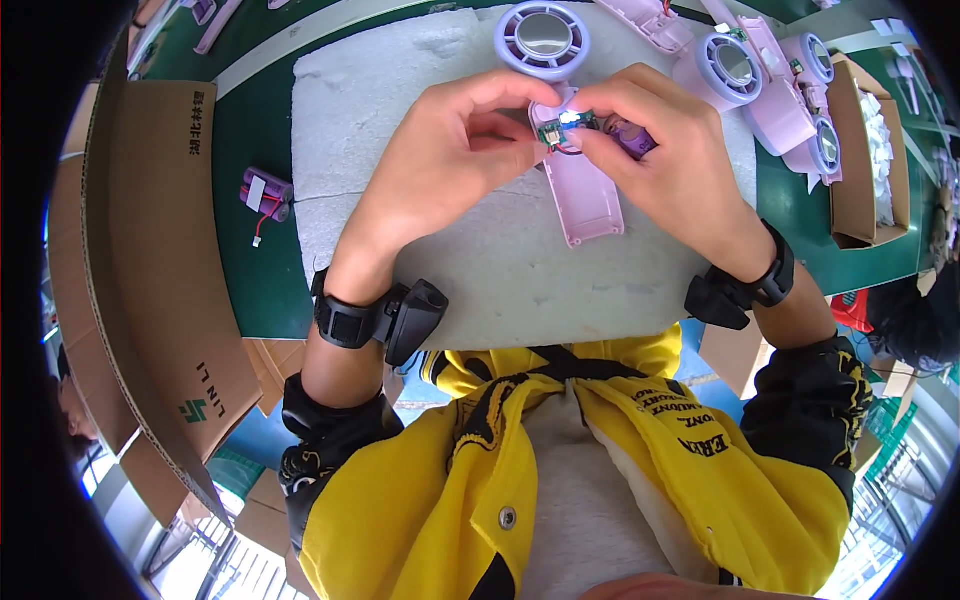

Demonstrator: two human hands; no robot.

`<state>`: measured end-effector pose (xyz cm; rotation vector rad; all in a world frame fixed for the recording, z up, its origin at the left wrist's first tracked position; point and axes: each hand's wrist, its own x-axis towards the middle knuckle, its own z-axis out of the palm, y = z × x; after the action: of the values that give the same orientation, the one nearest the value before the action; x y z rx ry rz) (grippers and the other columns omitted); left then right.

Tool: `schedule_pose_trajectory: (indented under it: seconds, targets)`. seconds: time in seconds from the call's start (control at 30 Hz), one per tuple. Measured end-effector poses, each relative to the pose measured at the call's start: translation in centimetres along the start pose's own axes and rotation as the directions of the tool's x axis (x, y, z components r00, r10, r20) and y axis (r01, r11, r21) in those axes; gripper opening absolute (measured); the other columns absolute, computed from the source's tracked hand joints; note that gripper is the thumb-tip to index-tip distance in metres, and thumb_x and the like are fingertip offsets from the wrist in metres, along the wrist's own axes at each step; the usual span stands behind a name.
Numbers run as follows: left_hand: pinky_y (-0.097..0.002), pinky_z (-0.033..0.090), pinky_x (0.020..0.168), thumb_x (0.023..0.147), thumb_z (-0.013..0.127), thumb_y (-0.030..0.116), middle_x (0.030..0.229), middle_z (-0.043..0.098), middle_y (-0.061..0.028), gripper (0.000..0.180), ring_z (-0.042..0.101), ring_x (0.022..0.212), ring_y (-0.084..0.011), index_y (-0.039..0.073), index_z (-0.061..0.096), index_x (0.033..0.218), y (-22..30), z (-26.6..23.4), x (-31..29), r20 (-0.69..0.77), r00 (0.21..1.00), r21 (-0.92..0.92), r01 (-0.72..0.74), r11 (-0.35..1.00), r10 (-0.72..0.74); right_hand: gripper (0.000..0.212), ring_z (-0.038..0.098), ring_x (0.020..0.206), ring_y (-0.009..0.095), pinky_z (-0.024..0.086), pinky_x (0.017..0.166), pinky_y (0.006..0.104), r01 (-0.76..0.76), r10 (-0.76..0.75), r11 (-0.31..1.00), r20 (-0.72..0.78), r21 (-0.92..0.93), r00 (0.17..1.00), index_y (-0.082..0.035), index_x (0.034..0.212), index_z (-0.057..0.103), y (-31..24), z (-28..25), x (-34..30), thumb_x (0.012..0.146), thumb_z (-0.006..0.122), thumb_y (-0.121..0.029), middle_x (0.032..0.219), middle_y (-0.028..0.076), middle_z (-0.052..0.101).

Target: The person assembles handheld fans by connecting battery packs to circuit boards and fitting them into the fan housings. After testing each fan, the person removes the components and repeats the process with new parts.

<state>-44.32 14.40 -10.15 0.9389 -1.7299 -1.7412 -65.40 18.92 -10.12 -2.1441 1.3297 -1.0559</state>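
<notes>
A small green circuit board (552, 133) with a bright lit spot is between my two hands, over the open pink handle shell (587, 205) of a handheld fan. My left hand (455, 150) pinches the board's left end with thumb and fingertips. The right end is between the thumb and forefinger of my right hand (670, 150). A purple battery pack (632, 138) shows beneath my right fingers; whether they grip it is hidden. Just beyond my hands is the round lilac fan head (542, 38), with a grey centre disc, at the shell's far end.
A pale foam mat (470, 290) covers the green table (260, 290). Another purple battery pack (266, 194) with a red lead lies left. Several pink fans (722, 72) lie at far right, near a carton (868, 150) of white pieces. A tall cardboard box (160, 250) stands left.
</notes>
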Motion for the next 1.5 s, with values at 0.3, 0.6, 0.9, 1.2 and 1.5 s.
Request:
schedule_pose_trajectory:
  seconds: [0.3,0.6,0.9,1.2,1.5]
  targets:
    - [-0.0247,0.053,0.077,0.086,0.058,-0.009,0.1,0.067,-0.0048,0.026,0.065,0.087,-0.0106,0.0,0.062,0.111,-0.5,0.4,0.2,-0.039,0.999,-0.058,-0.041,0.997,0.038,0.02,0.06,0.064,0.018,0.047,0.058,0.0272,-0.019,0.018,1.0,-0.022,-0.021,1.0,-0.001,0.096,0.067,-0.3,0.1,0.1,0.078,0.075,-0.001,0.086,0.008,0.064]
    - [-0.025,0.053,0.073,0.086,0.059,-0.006,0.093,0.07,-0.0055,0.026,0.065,0.081,-0.0102,0.001,0.068,0.109,-0.8,1.2,0.4,-0.12,0.991,-0.046,-0.06,0.997,0.054,0.017,0.06,0.065,0.016,0.047,0.059,0.0258,-0.039,0.039,0.999,-0.007,-0.022,0.999,0.0,0.095,0.066,0.0,0.1,0.1,0.08,0.073,-0.001,0.086,0.007,0.064]
    - [-0.0246,0.049,0.063,0.083,0.062,0.001,0.086,0.071,-0.0088,0.03,0.061,0.066,-0.0096,0.011,0.074,0.109,-0.3,1.6,0.3,-0.136,0.974,0.303,-0.132,0.944,0.18,0.018,0.059,0.064,0.008,0.046,0.052,0.0214,-0.471,0.406,0.875,0.357,0.114,0.841,-0.003,0.103,0.061,0.0,-1.7,1.2,0.088,0.07,-0.008,0.089,0.002,0.064]
    - [-0.0259,0.05,0.066,0.081,0.059,-0.002,0.088,0.069,-0.008,0.031,0.06,0.068,-0.0127,0.008,0.074,0.106,-0.4,-0.5,0.3,-0.164,0.958,0.355,-0.166,0.92,0.236,0.023,0.061,0.061,0.007,0.044,0.048,0.02,-0.584,0.38,0.71,0.484,0.393,0.788,-0.006,0.115,0.058,0.3,-3.9,1.1,0.093,0.063,-0.01,0.099,0.002,0.062]
    - [-0.026,0.049,0.07,0.077,0.058,-0.006,0.092,0.066,-0.0065,0.037,0.06,0.075,-0.0144,0.007,0.073,0.108,0.2,-1.2,0.1,-0.144,0.964,0.293,-0.174,0.94,0.223,0.017,0.065,0.069,0.02,0.051,0.059,0.0301,-0.016,0.049,0.987,0.21,-0.158,0.976,0.0,0.099,0.066,0.4,-3.0,0.1,0.083,0.071,-0.004,0.097,0.01,0.066]
